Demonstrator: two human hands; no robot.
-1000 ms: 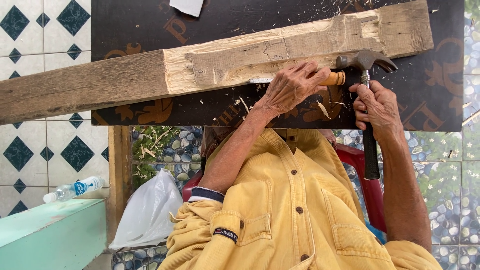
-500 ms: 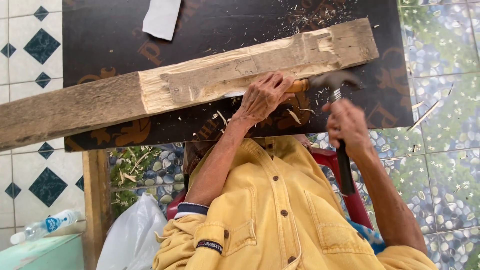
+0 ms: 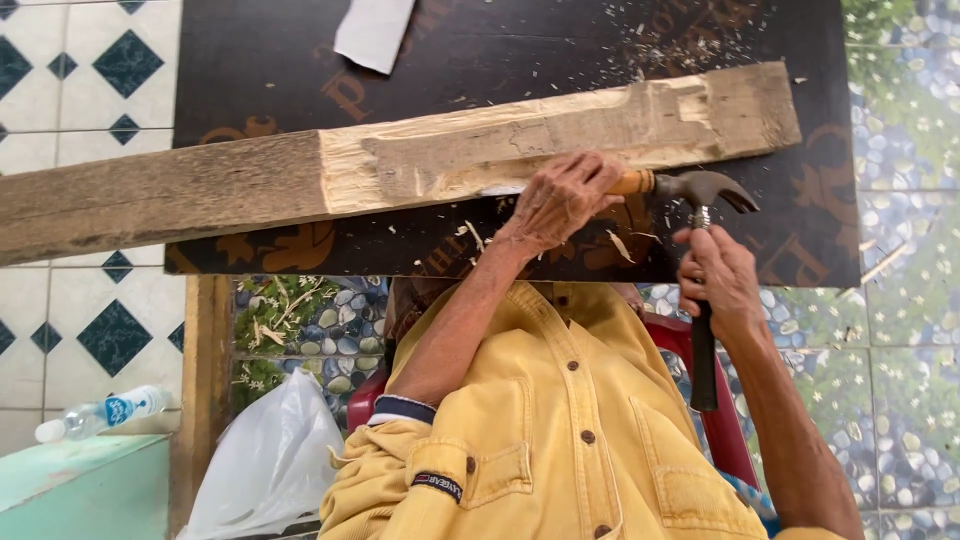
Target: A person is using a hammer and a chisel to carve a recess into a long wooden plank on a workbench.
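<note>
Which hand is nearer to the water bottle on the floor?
Left. The left hand grips a wooden-handled tool against the plank, on the side of the water bottle. The right hand holds the hammer farther away.

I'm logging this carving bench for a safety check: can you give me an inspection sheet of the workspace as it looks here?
Surface: dark board strewn with wood chips.
Job's things: long wooden beam, middle carved pale; chisel; claw hammer.
Clutter: pale sheet at the far edge.
Grippers: left hand grips the chisel against the beam; right hand holds the hammer, head at the chisel's end.
Cables: nothing seen.
Surroundings: tiled floor, plastic bottle, white bag.
</note>
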